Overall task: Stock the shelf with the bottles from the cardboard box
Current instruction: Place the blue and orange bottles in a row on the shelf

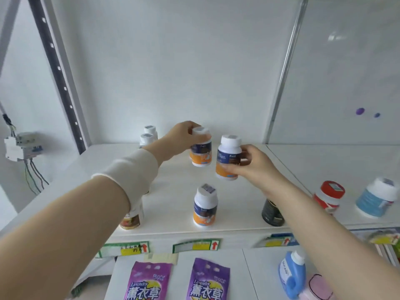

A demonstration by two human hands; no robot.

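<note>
My left hand [184, 135] grips the white cap of a blue-and-orange bottle [202, 153] far back on the white shelf [173, 180]. My right hand [249, 163] holds a second matching bottle [228, 159] by its side, just right of the first and lifted off the shelf. A third matching bottle [204, 205] stands upright near the shelf's front. Two white-capped bottles [149, 135] stand at the back left, partly hidden by my left arm. The cardboard box is out of view.
A dark bottle [271, 213] stands front right, partly behind my right arm. A red-capped jar [329, 197] and a pale blue jar [377, 197] stand on the neighbouring shelf. A brown-labelled bottle [131, 220] sits under my left forearm. Purple lavender bags [207, 280] and a blue detergent bottle [292, 276] lie below.
</note>
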